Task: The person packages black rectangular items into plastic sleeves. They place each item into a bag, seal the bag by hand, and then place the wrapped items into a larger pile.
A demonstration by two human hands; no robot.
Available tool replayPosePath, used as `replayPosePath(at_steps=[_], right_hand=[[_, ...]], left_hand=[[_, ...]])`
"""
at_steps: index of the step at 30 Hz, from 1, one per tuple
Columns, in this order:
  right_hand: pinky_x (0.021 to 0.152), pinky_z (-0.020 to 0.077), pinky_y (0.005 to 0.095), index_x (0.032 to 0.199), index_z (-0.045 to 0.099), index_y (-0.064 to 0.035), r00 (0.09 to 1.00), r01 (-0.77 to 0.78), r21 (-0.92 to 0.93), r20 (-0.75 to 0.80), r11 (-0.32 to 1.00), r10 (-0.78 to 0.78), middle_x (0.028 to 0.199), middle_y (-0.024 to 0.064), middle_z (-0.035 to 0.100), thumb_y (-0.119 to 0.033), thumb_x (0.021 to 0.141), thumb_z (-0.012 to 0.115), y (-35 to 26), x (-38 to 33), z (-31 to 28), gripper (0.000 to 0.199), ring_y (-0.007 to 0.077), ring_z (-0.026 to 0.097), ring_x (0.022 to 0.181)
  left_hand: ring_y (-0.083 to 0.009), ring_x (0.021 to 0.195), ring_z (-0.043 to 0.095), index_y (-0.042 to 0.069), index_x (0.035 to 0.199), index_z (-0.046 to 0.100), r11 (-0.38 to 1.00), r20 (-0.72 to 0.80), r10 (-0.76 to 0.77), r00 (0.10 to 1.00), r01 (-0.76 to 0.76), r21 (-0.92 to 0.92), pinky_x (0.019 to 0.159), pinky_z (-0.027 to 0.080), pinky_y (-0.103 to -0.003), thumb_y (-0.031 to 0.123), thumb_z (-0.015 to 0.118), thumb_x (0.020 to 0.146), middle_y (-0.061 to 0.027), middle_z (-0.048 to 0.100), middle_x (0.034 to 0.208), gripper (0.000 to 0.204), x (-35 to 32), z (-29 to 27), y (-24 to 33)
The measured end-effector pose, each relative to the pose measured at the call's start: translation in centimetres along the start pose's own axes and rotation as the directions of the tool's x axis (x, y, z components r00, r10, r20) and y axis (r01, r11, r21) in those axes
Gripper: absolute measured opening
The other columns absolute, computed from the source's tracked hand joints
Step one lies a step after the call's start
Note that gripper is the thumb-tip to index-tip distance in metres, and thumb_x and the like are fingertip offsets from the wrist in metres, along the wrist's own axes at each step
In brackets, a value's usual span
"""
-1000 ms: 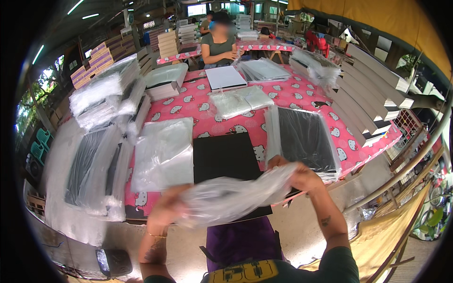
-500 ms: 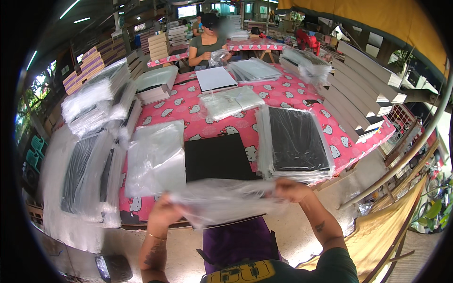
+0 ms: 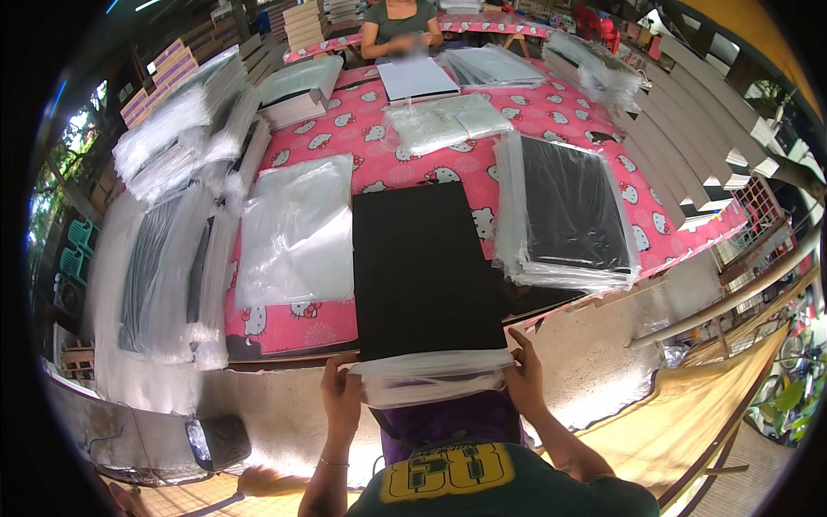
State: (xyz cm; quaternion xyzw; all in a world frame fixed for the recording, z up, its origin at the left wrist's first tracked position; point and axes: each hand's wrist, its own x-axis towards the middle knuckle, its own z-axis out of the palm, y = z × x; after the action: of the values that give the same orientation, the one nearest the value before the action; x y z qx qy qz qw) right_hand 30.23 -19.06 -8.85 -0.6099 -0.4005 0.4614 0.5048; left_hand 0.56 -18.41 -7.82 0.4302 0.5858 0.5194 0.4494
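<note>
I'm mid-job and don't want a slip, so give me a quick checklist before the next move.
1. Left hand on the clear plastic: ok, grips its left end.
2. Right hand on it: ok, at its right end.
3. Black board lying flat: ok.
4. Board's near end in plain sight: not ok, the plastic crosses it.
5. Board free of the plastic sheets at left: cannot tell, edges look very close.
6. Co-worker clear of the board: ok, across the table.
</note>
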Motion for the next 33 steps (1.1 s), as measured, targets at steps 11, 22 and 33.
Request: replayPosePath(at_steps=[11, 22, 33], right_hand=[[0.065, 0.0501, 0.0249, 0.113, 0.055, 0.0003, 0.978, 0.192, 0.080, -0.100, 0.978, -0.183, 0.091, 0.0101, 0.064, 0.008, 0.085, 0.043, 0.8, 0.4, -1.0, 0.031, 0.0107, 0.059, 0.078], [0.106, 0.0347, 0.0418, 0.134, 0.041, -0.0053, 0.795, 0.291, 0.659, 0.237, 0.694, -0.558, 0.132, 0.0135, 0.049, -0.032, 0.087, 0.063, -16.9, 5.2, -2.3, 0.059, 0.0276, 0.047, 0.123], [0.089, 0.0430, 0.0351, 0.111, 0.060, -0.0125, 0.929, -0.269, 0.831, 0.357, 0.487, -0.095, 0.099, -0.0011, 0.062, -0.026, 0.093, 0.057, -4.9, 16.9, 3.1, 0.022, 0.0138, 0.056, 0.095]], left_hand=[[-0.0071, 0.066, 0.056, -0.003, 0.121, 0.056, 0.998, 0.030, 0.050, 0.998, -0.048, -0.040, 0.058, 0.047, -0.022, -0.009, 0.049, 0.081, -0.0054, 0.061, 0.074, 0.041, -1.2, 0.3, 1.7], [-0.0257, 0.112, 0.054, 0.006, 0.133, 0.043, 0.466, 0.065, 0.459, 0.886, -0.178, -0.867, 0.100, 0.041, -0.043, 0.015, 0.057, 0.089, -0.0109, 0.056, 0.121, 0.047, 5.1, -0.8, 16.1], [-0.0158, 0.085, 0.060, 0.005, 0.119, 0.056, 0.615, 0.221, -0.022, 0.975, 0.188, -0.766, 0.076, 0.049, -0.032, 0.013, 0.053, 0.091, -0.0051, 0.063, 0.096, 0.029, 16.4, -0.2, -0.5]])
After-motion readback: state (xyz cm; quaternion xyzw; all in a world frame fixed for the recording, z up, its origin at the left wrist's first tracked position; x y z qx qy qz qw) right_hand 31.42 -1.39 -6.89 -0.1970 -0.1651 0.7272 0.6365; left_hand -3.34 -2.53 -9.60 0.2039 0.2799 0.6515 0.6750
